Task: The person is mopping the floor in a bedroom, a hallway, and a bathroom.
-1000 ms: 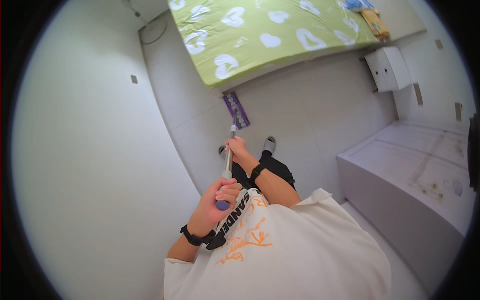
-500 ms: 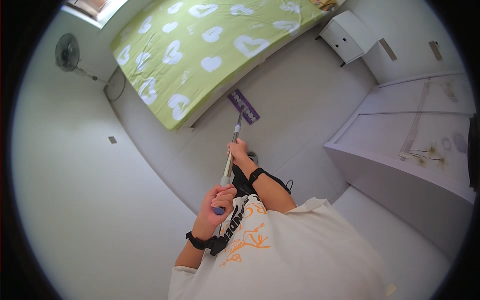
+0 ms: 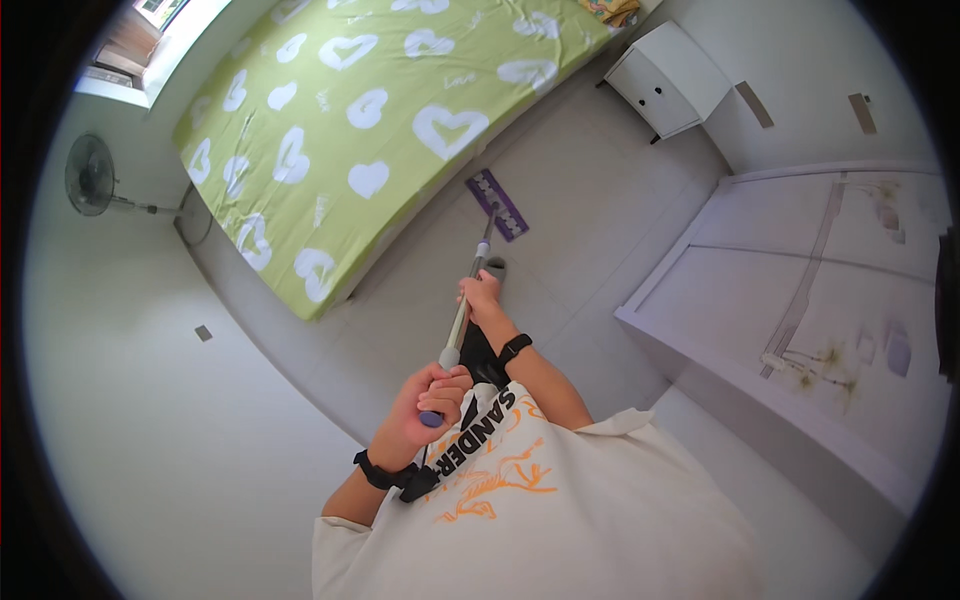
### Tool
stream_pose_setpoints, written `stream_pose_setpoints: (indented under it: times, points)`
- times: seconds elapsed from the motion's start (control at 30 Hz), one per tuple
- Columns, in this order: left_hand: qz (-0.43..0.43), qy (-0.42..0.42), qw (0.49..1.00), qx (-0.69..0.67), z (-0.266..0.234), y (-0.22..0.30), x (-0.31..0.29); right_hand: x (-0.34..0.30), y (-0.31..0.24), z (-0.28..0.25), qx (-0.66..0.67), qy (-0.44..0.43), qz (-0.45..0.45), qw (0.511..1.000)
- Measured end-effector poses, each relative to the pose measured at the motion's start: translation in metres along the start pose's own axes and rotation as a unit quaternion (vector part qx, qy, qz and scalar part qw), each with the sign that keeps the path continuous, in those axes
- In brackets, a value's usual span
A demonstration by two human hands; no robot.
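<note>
A flat mop [image 3: 485, 191] with a purple rectangular head lies against the grey floor, close beside the near long side of the bed. Its silver pole slants back toward my body. My left hand [image 3: 432, 398] is wrapped round the grip at the pole's top, its blue end cap showing below the fist. Farther down the pole, my right hand [image 3: 481, 291] closes round the shaft. Black bands sit on both wrists. A grey shoe [image 3: 495, 267] shows just beyond my right hand, partly hidden by it.
The bed [image 3: 390, 150] has a green sheet with white hearts. At its far right stands a white nightstand [image 3: 668, 82] on dark legs. A pale wardrobe [image 3: 760, 265] fills the right side. A standing fan [image 3: 92, 176] is by the left wall, below a window [image 3: 130, 50].
The mop head has slid forward along the bed's side toward the nightstand, both hands keeping their grip. The view has shifted, showing more of the window, and the grey shoe is more exposed.
</note>
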State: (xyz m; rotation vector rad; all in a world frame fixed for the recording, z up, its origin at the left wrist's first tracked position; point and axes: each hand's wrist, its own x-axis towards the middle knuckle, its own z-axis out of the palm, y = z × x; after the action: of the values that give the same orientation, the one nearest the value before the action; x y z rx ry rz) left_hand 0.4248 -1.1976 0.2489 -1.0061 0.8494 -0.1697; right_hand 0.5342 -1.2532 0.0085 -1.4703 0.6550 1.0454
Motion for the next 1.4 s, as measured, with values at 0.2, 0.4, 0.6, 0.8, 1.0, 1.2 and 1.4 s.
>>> stream_pose_setpoints:
  times: [0.2,0.4,0.6,0.8,1.0,1.2,1.4]
  points:
    - [-0.063,-0.006,0.998,0.007,0.064,-0.072,0.048,-0.003,-0.094,-0.055,0.036,0.014,-0.037,0.999]
    - [-0.06,0.039,0.997,-0.022,0.135,-0.155,0.057,-0.041,-0.161,-0.075,0.071,0.015,0.025,0.997]
    - [0.007,0.091,0.996,0.002,0.187,-0.242,0.069,-0.081,-0.226,-0.113,0.096,-0.068,0.133,0.984]
    - [0.179,0.253,0.9,0.306,0.204,-0.268,0.048,-0.101,-0.221,-0.103,0.321,-0.135,0.229,0.909]
    - [0.196,0.339,0.82,0.417,0.167,-0.271,0.028,-0.114,-0.157,-0.081,0.269,-0.184,0.306,0.895]
    - [0.19,0.317,0.833,0.411,0.124,-0.244,-0.02,-0.138,-0.117,-0.045,0.233,-0.151,0.345,0.897]
    - [0.163,0.316,0.816,0.457,0.121,-0.236,-0.032,-0.143,-0.114,-0.044,0.228,-0.099,0.27,0.93]
